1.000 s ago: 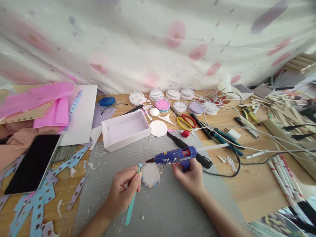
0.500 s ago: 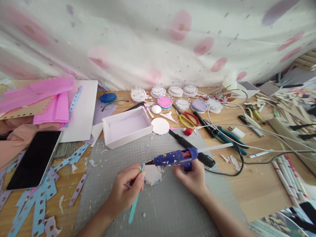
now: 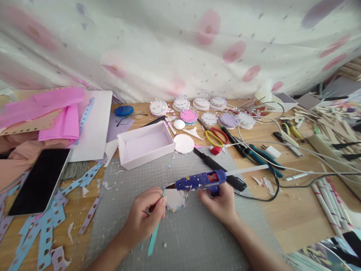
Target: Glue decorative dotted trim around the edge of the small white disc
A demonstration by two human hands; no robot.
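My left hand pinches a narrow teal stick, flat and round-ended, its upper tip rising between thumb and finger. The fingers of my right hand are wrapped round the handle of a blue glue gun. Its dark nozzle points left and meets the stick's upper tip, or sits just beside it. From the back of the gun a white glue stick sticks out. Below the nozzle, a white paper disc with a scalloped, decorated edge lies on the grey cutting mat, partly hidden by the gun.
A white open box stands behind my hands. Decorated discs are lined up near the curtain. A phone and punched blue strips lie left. Scissors, a black cutter, pliers and cables are on the right.
Almost nothing differs. The view has shifted very slightly; both hands keep their hold, and the nozzle stays at the stick's tip.
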